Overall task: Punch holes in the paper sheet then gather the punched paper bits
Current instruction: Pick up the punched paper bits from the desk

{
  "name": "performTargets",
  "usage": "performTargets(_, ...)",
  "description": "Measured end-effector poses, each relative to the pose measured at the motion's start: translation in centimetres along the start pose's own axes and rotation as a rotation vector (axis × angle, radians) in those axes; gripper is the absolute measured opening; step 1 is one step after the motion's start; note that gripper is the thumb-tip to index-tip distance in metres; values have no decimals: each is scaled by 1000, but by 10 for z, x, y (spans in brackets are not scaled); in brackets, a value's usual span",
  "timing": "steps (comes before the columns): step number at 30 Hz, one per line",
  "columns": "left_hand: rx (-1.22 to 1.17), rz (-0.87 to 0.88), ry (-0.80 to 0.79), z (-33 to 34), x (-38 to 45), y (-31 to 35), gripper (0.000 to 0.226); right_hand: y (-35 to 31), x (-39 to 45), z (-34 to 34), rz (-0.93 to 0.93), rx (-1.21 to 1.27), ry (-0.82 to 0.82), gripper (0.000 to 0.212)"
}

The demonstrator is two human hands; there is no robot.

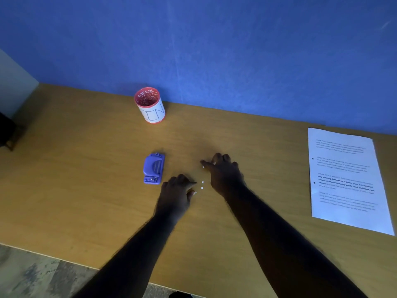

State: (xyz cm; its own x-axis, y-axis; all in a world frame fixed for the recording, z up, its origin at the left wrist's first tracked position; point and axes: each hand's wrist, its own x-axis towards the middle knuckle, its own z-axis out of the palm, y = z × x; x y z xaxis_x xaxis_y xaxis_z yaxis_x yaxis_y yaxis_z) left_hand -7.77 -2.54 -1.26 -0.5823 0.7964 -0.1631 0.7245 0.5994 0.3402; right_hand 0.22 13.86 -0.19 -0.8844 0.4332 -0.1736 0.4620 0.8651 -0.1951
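Three small white paper bits lie on the wooden table between my hands. My left hand rests palm down just left of them, fingers curled loosely, thumb and forefinger tips near the bits. My right hand lies palm down to their right, its forefinger stretched out beside the farthest bit. Neither hand visibly holds anything. A purple hole punch sits left of my left hand. The printed paper sheet lies at the far right of the table, with two punched holes along its left edge.
A red-and-white cup with handwriting on its label stands at the back near the blue wall. The table's front edge runs along the bottom left, with grey floor below. A dark object stands at the far left.
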Motion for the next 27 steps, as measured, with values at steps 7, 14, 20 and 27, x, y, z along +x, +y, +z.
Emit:
performTargets(7,-4,29,40,-2,-7,-1,28,-1,-11,5,-26,-60,-11,54)
performTargets(14,33,91,131,2,-19,-1,22,-10,-18,2,-54,-147,-68,58)
performTargets(20,3,14,126,0,-9,0,16,-6,-17,-3,-97,-101,-44,48)
performTargets(27,0,-106,109,0,-4,6,12,-14,-42,1,-162,-56,47,24)
